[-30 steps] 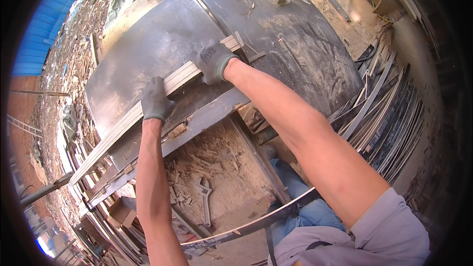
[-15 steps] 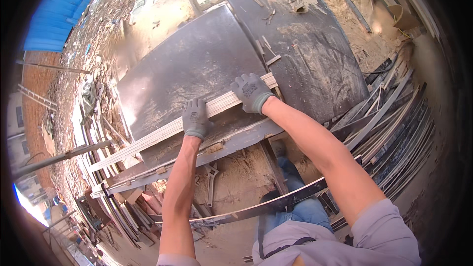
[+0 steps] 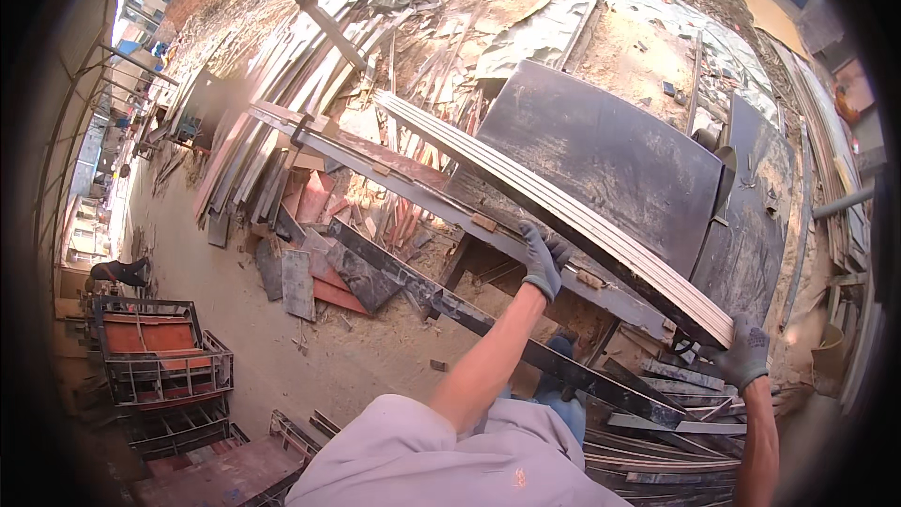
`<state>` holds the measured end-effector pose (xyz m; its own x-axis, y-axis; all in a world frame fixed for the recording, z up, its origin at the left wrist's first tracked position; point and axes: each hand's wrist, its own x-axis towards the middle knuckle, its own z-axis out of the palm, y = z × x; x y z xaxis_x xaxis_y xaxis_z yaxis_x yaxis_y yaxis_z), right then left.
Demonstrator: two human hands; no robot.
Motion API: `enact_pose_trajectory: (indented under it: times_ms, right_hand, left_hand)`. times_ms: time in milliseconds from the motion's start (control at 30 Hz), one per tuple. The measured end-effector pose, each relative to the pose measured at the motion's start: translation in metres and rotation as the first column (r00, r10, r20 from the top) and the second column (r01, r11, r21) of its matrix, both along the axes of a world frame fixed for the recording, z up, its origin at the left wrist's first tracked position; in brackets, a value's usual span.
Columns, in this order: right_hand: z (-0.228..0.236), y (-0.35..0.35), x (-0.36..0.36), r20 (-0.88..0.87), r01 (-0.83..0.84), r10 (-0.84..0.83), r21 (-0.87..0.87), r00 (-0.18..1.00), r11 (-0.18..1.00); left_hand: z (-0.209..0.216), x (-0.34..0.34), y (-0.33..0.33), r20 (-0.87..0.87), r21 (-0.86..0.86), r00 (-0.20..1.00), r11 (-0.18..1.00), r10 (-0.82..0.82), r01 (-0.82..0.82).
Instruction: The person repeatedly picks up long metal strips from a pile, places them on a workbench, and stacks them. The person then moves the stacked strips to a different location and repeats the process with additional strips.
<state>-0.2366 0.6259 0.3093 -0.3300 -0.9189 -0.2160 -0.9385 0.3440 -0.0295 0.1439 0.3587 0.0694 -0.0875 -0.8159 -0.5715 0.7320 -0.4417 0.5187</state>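
Note:
A long stack of plywood strips (image 3: 610,244), pale on the layered edges and dark on the near side, lies slantwise along the near edge of a dark board (image 3: 601,150). My right hand (image 3: 744,352), in a grey glove, closes around the stack's right end. Also gloved, my left hand (image 3: 544,263) is over the metal rail (image 3: 422,199) on the near side of the stack, its fingers apart. Whether its fingertips touch the stack's dark side I cannot tell.
A second dark board (image 3: 751,207) lies to the right. A long dark bar (image 3: 469,314) crosses in front of my body. Offcuts (image 3: 319,272) lie on the ground at left, near a metal-framed cart (image 3: 160,343). More strips (image 3: 657,465) are piled at lower right.
My view has swung to the left. My right hand has gone to the right end of the plywood strips. My left hand has come off their top to the near side.

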Motion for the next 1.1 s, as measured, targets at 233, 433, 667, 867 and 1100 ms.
enact_pose_trajectory:
  times_ms: [233,433,667,867,1100]
  right_hand:
    - [0.05,0.133,0.118,0.025,0.058,-0.056,-0.08,0.998,0.995]
    - [-0.08,0.222,0.185,0.247,0.196,-0.122,-0.302,0.961,0.933]
    - [-0.098,0.077,0.264,0.798,0.195,0.14,-0.307,0.586,0.931]
    - [0.169,-0.054,0.12,0.712,0.543,0.684,-0.641,0.157,0.542]
    - [0.151,0.064,-0.191,0.701,0.887,0.709,-0.375,0.08,0.271]
  left_hand:
    - [0.067,-0.012,0.039,-0.506,0.122,0.862,0.988,-0.018,0.092]
    - [0.171,0.027,0.064,-0.101,-0.171,0.982,0.976,-0.156,0.138]
    - [0.315,0.04,0.044,0.617,-0.699,0.739,0.62,0.271,0.356]
    - [0.36,0.031,0.086,0.848,-0.53,0.446,0.479,0.287,0.7]
    - [0.331,-0.015,0.158,0.965,-0.03,0.001,0.108,0.264,0.994]
